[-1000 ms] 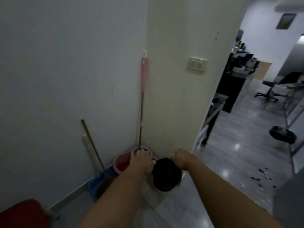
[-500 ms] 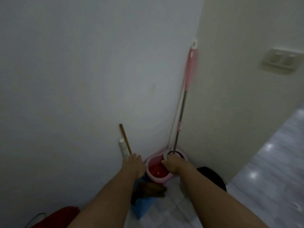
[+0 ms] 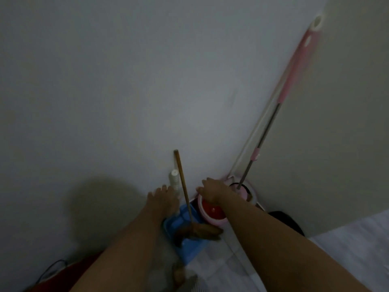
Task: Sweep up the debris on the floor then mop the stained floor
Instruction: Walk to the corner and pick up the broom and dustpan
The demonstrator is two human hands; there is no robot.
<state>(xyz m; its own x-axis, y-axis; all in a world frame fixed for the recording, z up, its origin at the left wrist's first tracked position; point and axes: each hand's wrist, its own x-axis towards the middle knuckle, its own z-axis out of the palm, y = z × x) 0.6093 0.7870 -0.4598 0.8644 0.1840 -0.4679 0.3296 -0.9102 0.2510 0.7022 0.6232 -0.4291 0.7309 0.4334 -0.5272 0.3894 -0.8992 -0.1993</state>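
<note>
Dim corner, grainy view. My left hand [image 3: 163,196] reaches forward with fingers spread, holding nothing, just beside the white ribbed dustpan handle [image 3: 174,182]; whether it touches, I cannot tell. My right hand [image 3: 210,189] is also unclenched, fingers loosely extended above the rim of the pink mop bucket [image 3: 212,213], which is round, smooth plastic with a red inside. The two hands are apart, and between them rises the thin wooden broom stick [image 3: 182,186], straight and slightly tilted against the wall. Its brown bristle head [image 3: 197,230] lies in the blue plastic dustpan [image 3: 185,239], below my left hand. Right of my right hand, the mop [image 3: 271,123] stands in the bucket's spinner ring: a slim metal shaft with a pink grip sleeve, leaning into the wall corner. Pale tile floor [image 3: 336,249] beneath my right forearm.
</note>
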